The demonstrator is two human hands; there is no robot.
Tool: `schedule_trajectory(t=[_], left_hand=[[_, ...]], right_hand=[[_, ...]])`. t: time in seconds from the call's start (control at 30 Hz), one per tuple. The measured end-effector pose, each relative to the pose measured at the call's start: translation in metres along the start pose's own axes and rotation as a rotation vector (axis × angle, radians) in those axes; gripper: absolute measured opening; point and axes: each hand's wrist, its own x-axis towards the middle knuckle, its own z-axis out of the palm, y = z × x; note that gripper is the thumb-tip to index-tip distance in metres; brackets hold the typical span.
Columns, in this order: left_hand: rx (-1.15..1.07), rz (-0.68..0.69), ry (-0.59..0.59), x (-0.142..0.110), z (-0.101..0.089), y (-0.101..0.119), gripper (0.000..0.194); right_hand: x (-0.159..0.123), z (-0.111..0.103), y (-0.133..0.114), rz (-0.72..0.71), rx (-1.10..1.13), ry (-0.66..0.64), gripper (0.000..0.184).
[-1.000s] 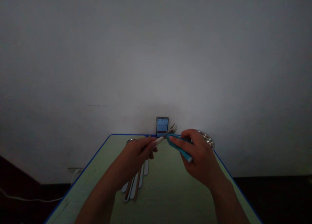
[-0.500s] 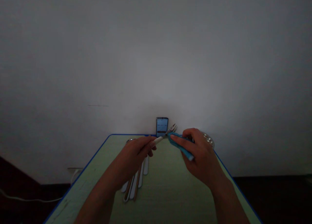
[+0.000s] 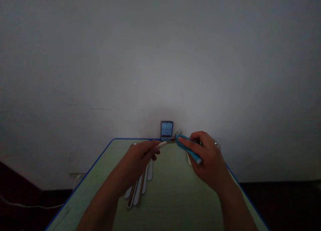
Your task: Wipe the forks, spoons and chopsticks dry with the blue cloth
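Note:
My left hand (image 3: 141, 157) is closed around the pale handle of a fork (image 3: 163, 144), whose metal tines point up and to the right above the table. In my right hand (image 3: 207, 157) is a folded blue cloth (image 3: 189, 149), pinched with its far end against the fork's head. Below my left hand several utensils with white and brown handles (image 3: 136, 192) lie side by side; their far ends are hidden by the hand. A shiny metal object (image 3: 216, 144) shows partly behind my right hand.
A phone (image 3: 167, 130) with a lit screen leans against the wall (image 3: 160, 57) at the table's back edge. The light green table (image 3: 170, 201) has a blue rim. A pale object (image 3: 189, 159) shows partly beside my right hand. A white cable (image 3: 32, 206) runs at the lower left.
My right hand and the cloth have shifted slightly right, towards the tips of the fork. A pale object beside the right hand has come into view. My left hand stays almost still.

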Motion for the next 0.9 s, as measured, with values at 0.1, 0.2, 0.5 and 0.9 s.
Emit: schedule_trajectory(t=[0.1, 0.2, 0.5, 0.9], left_hand=[[0.006, 0.005, -0.002, -0.0001, -0.0007, -0.0007, 0.031], [0.012, 0.008, -0.005, -0.0006, -0.0012, -0.0015, 0.031], [0.027, 0.001, -0.004, -0.0026, -0.0032, -0.0023, 0.031], [0.021, -0.002, -0.003, -0.0046, -0.0044, -0.0021, 0.029]], right_hand=[[-0.0011, 0.0000, 0.0009, 0.019, 0.005, 0.001, 0.056], [-0.0021, -0.0004, 0.0013, 0.042, 0.013, -0.008, 0.056], [-0.0025, -0.0011, 0.0012, 0.079, 0.001, -0.005, 0.052], [-0.0009, -0.0019, -0.0005, 0.089, 0.003, 0.027, 0.050]])
